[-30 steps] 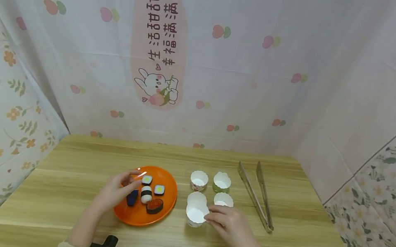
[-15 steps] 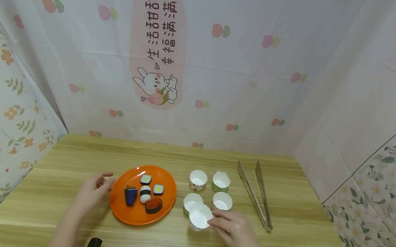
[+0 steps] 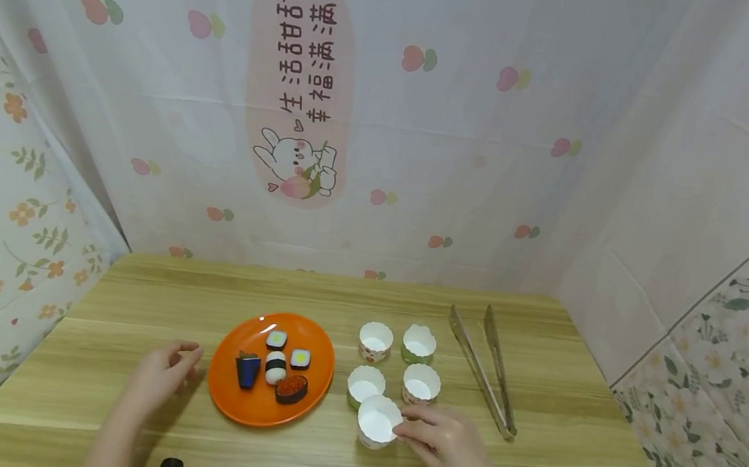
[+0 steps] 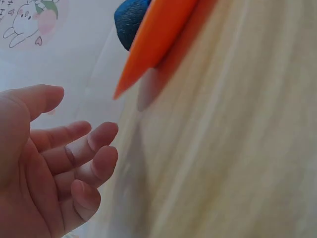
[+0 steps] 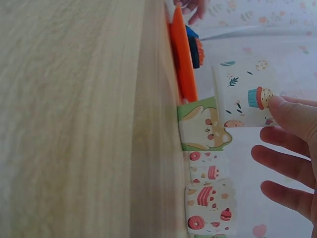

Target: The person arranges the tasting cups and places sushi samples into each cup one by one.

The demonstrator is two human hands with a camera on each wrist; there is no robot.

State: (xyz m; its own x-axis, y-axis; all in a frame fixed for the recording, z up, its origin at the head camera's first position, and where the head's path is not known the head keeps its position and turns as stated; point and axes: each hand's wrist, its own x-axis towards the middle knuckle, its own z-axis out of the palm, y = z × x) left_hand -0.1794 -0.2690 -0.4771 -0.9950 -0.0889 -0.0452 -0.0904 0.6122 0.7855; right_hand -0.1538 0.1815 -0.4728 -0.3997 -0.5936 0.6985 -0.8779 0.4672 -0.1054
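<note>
My right hand [image 3: 442,441] pinches the rim of a white paper baking cup [image 3: 378,421] between thumb and finger. Cupcake prints on that cup [image 5: 247,94] show in the right wrist view, where it is off the table. Just behind it stands a green paper cup with a dog face [image 5: 202,126]. To the left, my left hand [image 3: 163,373] hangs loosely curled beside the orange plate [image 3: 228,400], holding nothing. Toy sushi lies on the plate: a dark blue hand roll [image 3: 247,370], a roe piece [image 3: 291,389], a banded rice piece [image 3: 275,368] and small rolls [image 3: 299,359].
Three more paper cups stand behind: one at the back left [image 3: 375,340], a green one [image 3: 419,343] and one at the right [image 3: 422,384]. Metal tongs [image 3: 489,379] lie spread on the wooden table [image 3: 287,463] to their right. A curtain [image 3: 393,149] hangs behind.
My left hand has drawn back leftward from over the plate to beside it. The right hand has brought the held cup slightly nearer and to the right, uncovering the green cup.
</note>
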